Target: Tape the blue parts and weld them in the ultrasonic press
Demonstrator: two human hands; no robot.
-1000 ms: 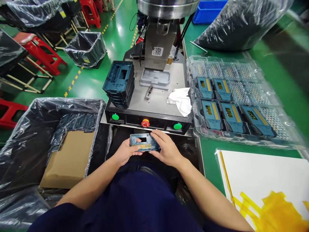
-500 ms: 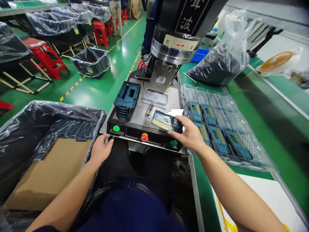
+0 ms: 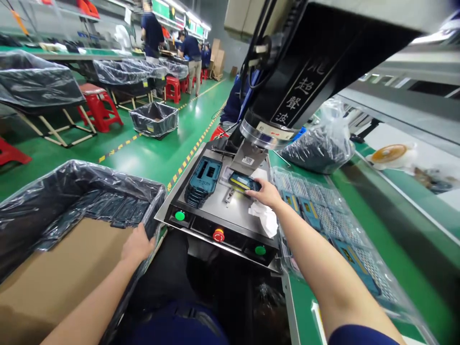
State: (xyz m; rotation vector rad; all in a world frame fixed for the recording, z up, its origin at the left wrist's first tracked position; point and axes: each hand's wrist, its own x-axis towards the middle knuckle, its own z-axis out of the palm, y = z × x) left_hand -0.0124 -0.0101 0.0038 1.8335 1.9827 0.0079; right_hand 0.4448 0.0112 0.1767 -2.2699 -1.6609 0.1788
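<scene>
My right hand (image 3: 266,192) pinches the near right end of a dark teal plastic housing (image 3: 241,181) with a yellow strip. The housing is tilted over the pale fixture (image 3: 225,175) on the machine's metal plate, below the press head (image 3: 247,155); I cannot tell whether they touch. Left of the fixture stands a stack of teal housings (image 3: 204,178). My left hand (image 3: 137,243) is at the right side of the lined bin (image 3: 77,167), fingers curled by its inner wall. Something dark shows between thumb and fingers; what it is stays unclear.
Green buttons (image 3: 180,216) and a red stop button (image 3: 218,235) line the machine's front. Crumpled white paper (image 3: 264,218) lies on the plate. Clear trays (image 3: 330,218) with teal housings stand at right. Cardboard (image 3: 82,258) lies in the bin. A person (image 3: 153,33) stands far back.
My right hand has carried the housing from above the front panel back to the fixture. My left hand has moved from the machine's front corner to the bin's side. The camera view has tilted up.
</scene>
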